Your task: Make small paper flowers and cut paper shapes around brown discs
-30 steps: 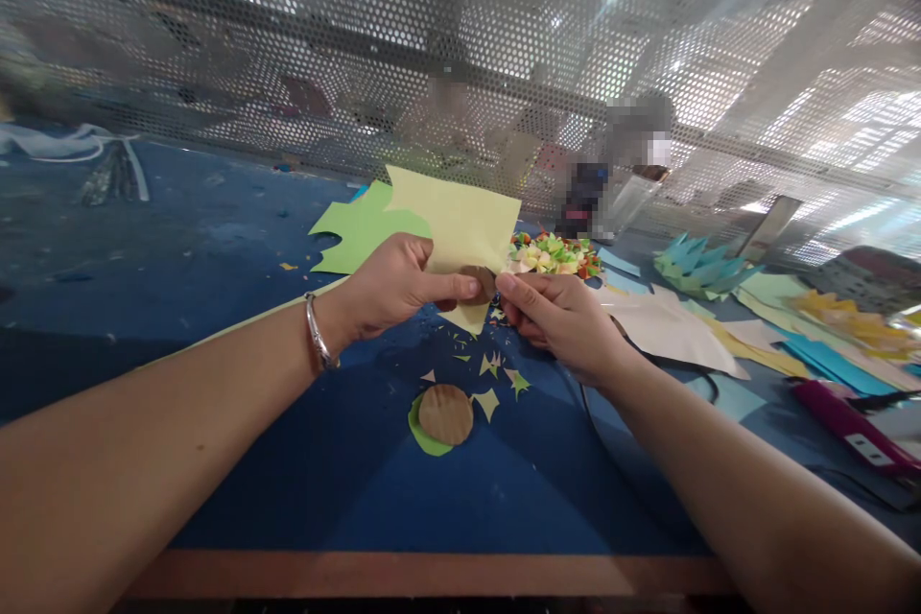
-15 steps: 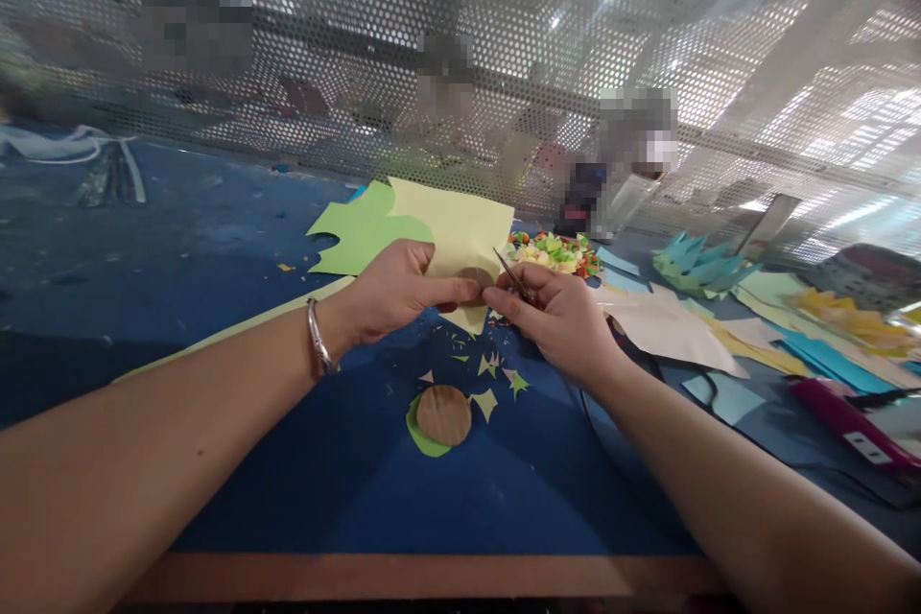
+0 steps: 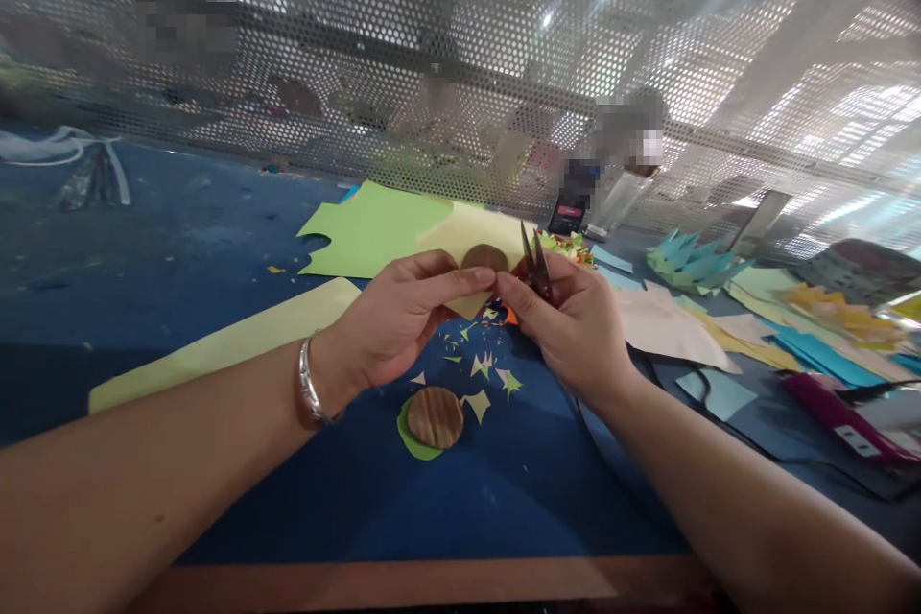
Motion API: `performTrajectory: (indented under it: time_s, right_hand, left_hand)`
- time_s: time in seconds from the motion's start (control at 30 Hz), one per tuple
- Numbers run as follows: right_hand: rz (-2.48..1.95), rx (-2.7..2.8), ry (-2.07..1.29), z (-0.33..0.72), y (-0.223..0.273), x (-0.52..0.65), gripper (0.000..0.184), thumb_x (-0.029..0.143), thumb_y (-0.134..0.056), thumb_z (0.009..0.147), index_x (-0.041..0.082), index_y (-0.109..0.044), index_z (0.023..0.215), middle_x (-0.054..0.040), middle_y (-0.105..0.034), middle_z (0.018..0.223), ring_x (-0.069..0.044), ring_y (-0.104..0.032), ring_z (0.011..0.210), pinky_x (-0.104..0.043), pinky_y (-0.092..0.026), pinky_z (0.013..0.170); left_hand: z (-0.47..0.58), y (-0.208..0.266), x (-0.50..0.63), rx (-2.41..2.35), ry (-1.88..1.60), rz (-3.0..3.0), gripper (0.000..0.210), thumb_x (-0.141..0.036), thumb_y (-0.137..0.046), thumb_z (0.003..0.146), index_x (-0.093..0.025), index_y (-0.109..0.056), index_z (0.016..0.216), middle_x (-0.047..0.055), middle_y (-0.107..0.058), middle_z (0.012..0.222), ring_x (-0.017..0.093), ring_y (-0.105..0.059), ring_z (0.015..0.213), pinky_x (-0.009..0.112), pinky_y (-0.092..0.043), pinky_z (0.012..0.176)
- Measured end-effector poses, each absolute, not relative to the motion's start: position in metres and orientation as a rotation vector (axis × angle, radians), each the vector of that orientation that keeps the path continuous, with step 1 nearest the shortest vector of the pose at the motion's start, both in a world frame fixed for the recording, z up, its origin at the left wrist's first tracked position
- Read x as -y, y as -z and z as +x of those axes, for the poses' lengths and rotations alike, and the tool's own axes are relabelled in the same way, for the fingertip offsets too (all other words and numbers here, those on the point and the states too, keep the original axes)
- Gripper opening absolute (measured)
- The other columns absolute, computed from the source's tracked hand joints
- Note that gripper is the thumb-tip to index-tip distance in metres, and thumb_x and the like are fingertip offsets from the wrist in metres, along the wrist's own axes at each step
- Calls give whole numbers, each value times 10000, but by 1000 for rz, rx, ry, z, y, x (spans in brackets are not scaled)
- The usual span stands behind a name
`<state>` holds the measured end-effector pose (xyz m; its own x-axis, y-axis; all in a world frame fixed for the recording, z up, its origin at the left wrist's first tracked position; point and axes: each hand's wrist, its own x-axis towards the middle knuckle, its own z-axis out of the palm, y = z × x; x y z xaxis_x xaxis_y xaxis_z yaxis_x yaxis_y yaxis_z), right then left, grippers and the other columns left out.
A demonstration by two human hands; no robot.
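1. Change: yellow paper [image 3: 471, 221] now sits lower and tipped over, so more of the green sheet [image 3: 381, 225] behind it shows.
2. Scissors [image 3: 539, 276]: blades spread and pointing up, where they were together half a second ago. Not visibly biting paper now — reads to me as a re-grip rather than a cut.
3. Left hand [image 3: 392, 321]: thumb clamped on the brown disc [image 3: 484, 257], pressing it to the paper, fingers behind. Paper and disc are up off the table [image 3: 288, 499], between the hands.
4. Right hand [image 3: 576, 321]: fingers curled round the scissors, thumb tip at the disc's lower edge, just beside the left thumb. Can't tell if it pinches the paper too.
5. Wooden disc [image 3: 436, 417] on the table, overlapping a green piece [image 3: 417, 448]; scraps [image 3: 476, 405] just beside. No real change there — the action is all in the hands.
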<state>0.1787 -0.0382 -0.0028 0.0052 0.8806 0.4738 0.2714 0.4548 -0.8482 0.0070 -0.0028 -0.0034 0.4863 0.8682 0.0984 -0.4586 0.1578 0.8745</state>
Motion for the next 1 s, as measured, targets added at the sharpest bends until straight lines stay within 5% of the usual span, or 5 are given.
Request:
performTrajectory:
  time_s: [0.37,1.0]
  right_hand:
    - [-1069,1572,-953,186,11,29,493,654,-592,953,190,-645,794,75,-370,552,-71,-291,448,-248,-204,411]
    - [-1083,1494,-1145,186,8,29,503,656,-653,910,181,-625,749,87,-342,512,-54,-227,431,-237,-138,395]
  left_hand:
    - [0,6,-14,-593,-1090,1162,212,-269,-888,733,-165,-709,777,3,-716,792,120,-622,714,251,-462,651]
    - [-3,9,-17,-598,-1067,1367,225,-335,-873,756,-170,-720,739,9,-689,747,137,-606,705,270,-460,674]
